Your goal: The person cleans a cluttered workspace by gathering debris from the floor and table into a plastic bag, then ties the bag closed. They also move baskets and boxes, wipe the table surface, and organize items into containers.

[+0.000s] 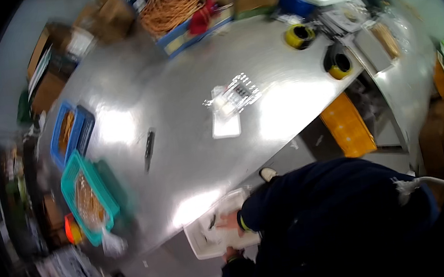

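Note:
Below the table's front edge is a white plastic tub [196, 238]. My right hand [229, 221] reaches into it with fingers stretched out, holding nothing that I can see. Just beyond those fingertips lies a small dark item [212, 221], too blurred to name. My left hand [231, 253] is at the tub's near rim, its fingers closed over the edge. Both arms are in dark navy sleeves.
On the metal table [171, 89] lie a black pen-like item [150, 150], plastic-wrapped parts on white card [225, 121], tape rolls [299, 36], a teal basket [108, 199], a blue basket [60, 133] and a box of orange cord [170, 9]. A yellow crate [348, 123] stands below.

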Demonstrator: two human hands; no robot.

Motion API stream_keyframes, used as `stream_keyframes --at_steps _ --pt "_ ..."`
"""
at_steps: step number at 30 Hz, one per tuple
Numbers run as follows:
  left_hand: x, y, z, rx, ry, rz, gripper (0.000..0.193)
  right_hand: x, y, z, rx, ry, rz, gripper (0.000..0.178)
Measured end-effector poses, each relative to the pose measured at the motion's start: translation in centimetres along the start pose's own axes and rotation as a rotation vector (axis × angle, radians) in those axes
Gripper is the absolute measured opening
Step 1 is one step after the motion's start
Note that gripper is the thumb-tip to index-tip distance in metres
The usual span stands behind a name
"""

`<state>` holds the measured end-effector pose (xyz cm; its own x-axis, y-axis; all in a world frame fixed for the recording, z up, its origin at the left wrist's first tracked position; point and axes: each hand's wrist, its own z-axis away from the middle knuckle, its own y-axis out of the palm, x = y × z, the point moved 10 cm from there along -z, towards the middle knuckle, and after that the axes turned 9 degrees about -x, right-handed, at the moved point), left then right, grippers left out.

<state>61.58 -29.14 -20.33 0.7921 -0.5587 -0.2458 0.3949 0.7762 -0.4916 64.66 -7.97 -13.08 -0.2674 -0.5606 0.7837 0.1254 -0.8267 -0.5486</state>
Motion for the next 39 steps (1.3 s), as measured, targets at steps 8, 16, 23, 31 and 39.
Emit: stream_keyframes --at_steps 8,16,23,31,39 --pt "-0.6 -6.8 1.8 -0.1 0.21 0.155 0.022 -0.4 -2.8 2.5 0.018 0.667 -1.647 0.021" --pt "4.8 -18.7 -4.1 -0.172 0.32 0.533 0.035 11.0 4.6 -4.1 0.317 0.489 -1.965 0.036" --pt "7.7 -34.7 -12.9 -0.229 0.595 0.728 0.046 16.4 9.2 -12.5 0.168 0.451 -1.554 0.032" --pt "-0.6 -47.1 -15.9 -0.33 0.578 0.697 0.047 -16.5 -13.8 -1.0 -1.149 0.677 -1.338 0.024" --pt "-9.9 -55.0 -23.5 -0.346 0.416 0.576 0.045 8.5 4.7 -22.5 -0.3 0.61 -1.069 0.025"
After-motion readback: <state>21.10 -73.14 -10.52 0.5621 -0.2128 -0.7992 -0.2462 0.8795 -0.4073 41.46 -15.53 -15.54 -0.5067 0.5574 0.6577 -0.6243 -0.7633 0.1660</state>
